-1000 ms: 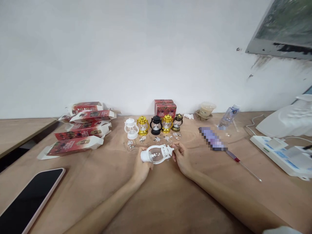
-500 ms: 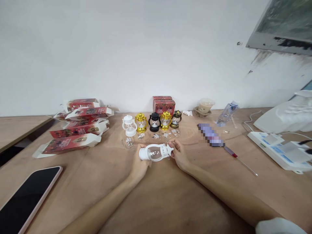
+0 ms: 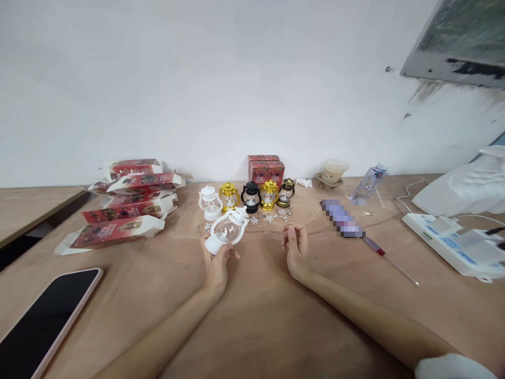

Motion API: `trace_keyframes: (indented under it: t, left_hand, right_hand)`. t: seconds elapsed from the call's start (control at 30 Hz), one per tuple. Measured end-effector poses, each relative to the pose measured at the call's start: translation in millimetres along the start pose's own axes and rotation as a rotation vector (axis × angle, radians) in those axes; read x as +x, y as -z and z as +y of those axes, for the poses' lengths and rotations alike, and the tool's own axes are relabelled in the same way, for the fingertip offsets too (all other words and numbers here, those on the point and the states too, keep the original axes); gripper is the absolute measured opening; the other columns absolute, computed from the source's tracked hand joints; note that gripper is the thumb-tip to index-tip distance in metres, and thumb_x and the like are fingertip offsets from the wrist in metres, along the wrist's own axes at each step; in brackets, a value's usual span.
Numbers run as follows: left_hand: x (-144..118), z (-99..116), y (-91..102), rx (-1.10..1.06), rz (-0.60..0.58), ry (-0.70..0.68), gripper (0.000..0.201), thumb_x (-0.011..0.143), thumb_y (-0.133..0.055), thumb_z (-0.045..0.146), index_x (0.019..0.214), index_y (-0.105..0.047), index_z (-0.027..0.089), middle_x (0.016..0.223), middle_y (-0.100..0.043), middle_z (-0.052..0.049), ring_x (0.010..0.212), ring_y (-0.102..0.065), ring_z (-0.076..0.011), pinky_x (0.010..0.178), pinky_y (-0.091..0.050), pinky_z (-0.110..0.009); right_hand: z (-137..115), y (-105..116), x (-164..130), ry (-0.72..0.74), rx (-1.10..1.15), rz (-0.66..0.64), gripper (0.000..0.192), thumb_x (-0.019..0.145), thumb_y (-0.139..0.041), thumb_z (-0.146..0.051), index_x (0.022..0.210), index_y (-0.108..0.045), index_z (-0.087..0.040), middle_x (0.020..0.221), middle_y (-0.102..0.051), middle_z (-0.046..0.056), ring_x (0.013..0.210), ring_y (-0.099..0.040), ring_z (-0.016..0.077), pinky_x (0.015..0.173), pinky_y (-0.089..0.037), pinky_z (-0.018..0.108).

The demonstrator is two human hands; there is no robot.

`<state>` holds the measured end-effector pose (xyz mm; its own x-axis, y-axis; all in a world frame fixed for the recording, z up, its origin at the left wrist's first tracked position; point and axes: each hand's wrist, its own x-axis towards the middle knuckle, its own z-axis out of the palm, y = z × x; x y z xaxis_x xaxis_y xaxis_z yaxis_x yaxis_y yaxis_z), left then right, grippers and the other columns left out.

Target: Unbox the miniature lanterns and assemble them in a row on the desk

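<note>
A: Describe the rear boundary.
B: A plain white wall (image 3: 197, 79) runs the full width behind the wooden worktop (image 3: 268, 316). It carries dark scuff marks near its upper right, just below a grey-framed panel (image 3: 457, 47) mounted at the top right corner.

A: And the furniture?
B: The worktop has a light brown, plywood-like surface. A second wooden table (image 3: 35, 205) stands at the left edge, separated from the worktop by a dark gap (image 3: 23, 250).

A: Lighting?
B: Even and diffuse, with only soft shadows.
</note>
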<state>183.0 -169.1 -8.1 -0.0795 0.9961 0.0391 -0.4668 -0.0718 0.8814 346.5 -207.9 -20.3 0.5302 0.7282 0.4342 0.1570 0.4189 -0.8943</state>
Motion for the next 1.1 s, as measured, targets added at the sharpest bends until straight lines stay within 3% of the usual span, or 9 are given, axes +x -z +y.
trace_keyframes:
  t: [0.07, 0.2, 0.33, 0.43, 0.53, 0.7, 0.8, 0.93, 1.1]
  left_hand:
    - [1, 0, 0.3, -0.042, 0.026, -0.031, 0.046, 0.055, -0.067, 0.022, 0.087, -0.034, 0.025, 0.074, -0.055, 0.008, 0.055, -0.054, -0.0092, 0.046, -0.047, -0.021]
    - [0, 1, -1.3, -0.014, 0.046, -0.089, 0.043, 0.063, -0.068, 0.029, 0.089, -0.034, 0.026, 0.075, -0.054, 0.008, 0.053, -0.053, -0.0081, 0.046, -0.045, -0.020]
    - [-6, 7, -4.7, 0.118, 0.032, -0.160, 0.043, 0.069, -0.067, 0.034, 0.095, -0.034, 0.026, 0.071, -0.052, 0.009, 0.048, -0.049, -0.0064, 0.046, -0.042, -0.018]
    - [-7, 6, -5.3, 0.222, 0.032, -0.256, 0.047, 0.067, -0.072, 0.032, 0.099, -0.037, 0.024, 0.081, -0.054, 0.005, 0.060, -0.054, -0.0075, 0.055, -0.046, -0.018]
    - [-2, 0, -1.8, 0.295, 0.020, -0.386, 0.049, 0.065, -0.075, 0.031, 0.102, -0.044, 0.023, 0.099, -0.054, -0.001, 0.084, -0.058, -0.0122, 0.073, -0.048, -0.021]
    - [4, -7, 8.7, 0.578, -0.065, -0.647, 0.040, 0.074, -0.068, 0.026, 0.112, -0.053, 0.023, 0.105, -0.053, -0.005, 0.097, -0.054, -0.0181, 0.082, -0.047, -0.030]
    - [-1, -2, 11.8, 0.791, -0.159, -0.844, 0.044, 0.078, -0.063, 0.020, 0.120, -0.053, 0.025, 0.099, -0.051, -0.005, 0.094, -0.053, -0.0185, 0.081, -0.047, -0.032]
    - [-10, 4, 14.1, 0.980, -0.253, -1.041, 0.041, 0.081, -0.060, 0.026, 0.122, -0.052, 0.024, 0.090, -0.052, -0.005, 0.081, -0.052, -0.0179, 0.069, -0.045, -0.029]
    - [-16, 2, 17.1, 1.150, -0.161, -1.199, 0.032, 0.084, -0.056, 0.036, 0.113, -0.056, 0.021, 0.090, -0.054, -0.006, 0.078, -0.051, -0.0199, 0.069, -0.038, -0.031]
  right_hand:
    - [-5, 3, -2, 0.168, -0.170, -0.138, 0.018, 0.093, -0.042, -0.038, 0.087, -0.049, -0.023, 0.085, -0.059, 0.002, 0.062, -0.052, 0.0110, 0.057, -0.044, 0.025]
    - [-15, 4, -5, 0.656, -0.482, -0.603, 0.014, 0.091, -0.048, -0.023, 0.083, -0.059, -0.020, 0.080, -0.065, 0.005, 0.075, -0.057, 0.0158, 0.068, -0.046, 0.030]
    - [-12, -5, -8, 0.949, -0.609, -0.777, 0.020, 0.090, -0.051, -0.026, 0.077, -0.065, -0.019, 0.069, -0.065, 0.004, 0.065, -0.053, 0.0155, 0.059, -0.045, 0.028]
    - [-7, -14, -11, 0.950, -0.613, -0.843, 0.028, 0.094, -0.045, -0.031, 0.080, -0.066, -0.019, 0.070, -0.066, 0.003, 0.066, -0.056, 0.0146, 0.063, -0.049, 0.027]
    - [-7, -20, -16, 0.911, -0.552, -0.857, 0.027, 0.094, -0.044, -0.035, 0.096, -0.064, -0.016, 0.082, -0.069, 0.006, 0.074, -0.062, 0.0150, 0.070, -0.052, 0.026]
    - [-13, -16, -20, 0.798, -0.411, -0.558, 0.039, 0.089, -0.050, -0.019, 0.127, -0.044, -0.017, 0.110, -0.062, 0.012, 0.104, -0.060, 0.0197, 0.085, -0.052, 0.032]
    - [-15, -12, -17, 0.736, -0.323, -0.435, 0.050, 0.085, -0.057, -0.019, 0.131, -0.039, -0.023, 0.117, -0.054, 0.013, 0.104, -0.059, 0.0206, 0.082, -0.054, 0.034]
    - [-17, -9, -12, 0.707, -0.264, -0.530, 0.056, 0.084, -0.061, -0.029, 0.134, -0.036, -0.024, 0.127, -0.048, 0.015, 0.115, -0.054, 0.0244, 0.089, -0.053, 0.040]
    - [-16, -9, -11, 0.679, -0.195, -0.570, 0.045, 0.089, -0.054, -0.026, 0.131, -0.038, -0.025, 0.118, -0.058, 0.011, 0.110, -0.059, 0.0201, 0.085, -0.056, 0.035]
